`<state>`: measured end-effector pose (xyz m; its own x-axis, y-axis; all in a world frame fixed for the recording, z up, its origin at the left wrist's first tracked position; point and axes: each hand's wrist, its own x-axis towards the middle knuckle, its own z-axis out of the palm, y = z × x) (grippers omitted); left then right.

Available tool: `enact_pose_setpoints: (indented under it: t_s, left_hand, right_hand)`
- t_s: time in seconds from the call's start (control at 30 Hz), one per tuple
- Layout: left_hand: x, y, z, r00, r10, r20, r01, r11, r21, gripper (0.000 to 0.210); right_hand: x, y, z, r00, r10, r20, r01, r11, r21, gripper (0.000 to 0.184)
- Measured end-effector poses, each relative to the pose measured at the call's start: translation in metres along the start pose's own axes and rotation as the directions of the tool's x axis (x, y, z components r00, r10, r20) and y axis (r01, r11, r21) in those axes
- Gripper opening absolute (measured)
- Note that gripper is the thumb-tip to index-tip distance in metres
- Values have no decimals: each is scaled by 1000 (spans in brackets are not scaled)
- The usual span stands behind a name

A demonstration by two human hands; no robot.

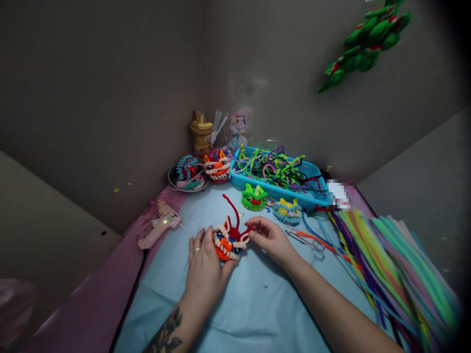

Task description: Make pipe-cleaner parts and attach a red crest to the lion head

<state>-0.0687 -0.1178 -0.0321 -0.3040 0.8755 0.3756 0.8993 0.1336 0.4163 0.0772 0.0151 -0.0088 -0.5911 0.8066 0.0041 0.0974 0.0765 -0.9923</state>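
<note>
Fuzzy red-and-orange pipe-cleaner figure point(228, 241) is lying mid-surface on the pale blue sheet point(243, 304), and you're gripping it with your left hand point(204, 267), fingers curled round its left side. Your right hand point(271, 239) is pinching its red wire end at the right. Scissors point(309, 242) are lying just beside that hand; pink glue gun point(159, 227) is resting off left.

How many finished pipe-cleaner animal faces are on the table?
5: orange one in the hands, green, blue, orange by the tray, blue on the plate. Others may be hidden.
</note>
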Motion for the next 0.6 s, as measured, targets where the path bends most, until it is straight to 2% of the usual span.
enact_pose_setpoints:
  t_s: [0.2, 0.6]
  left_hand:
    - [0, 0, 2, 999, 26, -43, -24, 998, 52, 87]
    - [1, 1, 3, 995, 50, -84, -44, 996, 73, 84]
  right_hand:
    - [3, 0, 4, 998, 56, -18, -55, 995, 84, 24]
    - [-5, -2, 18, 989, 91, -116, -76, 989, 126, 18]
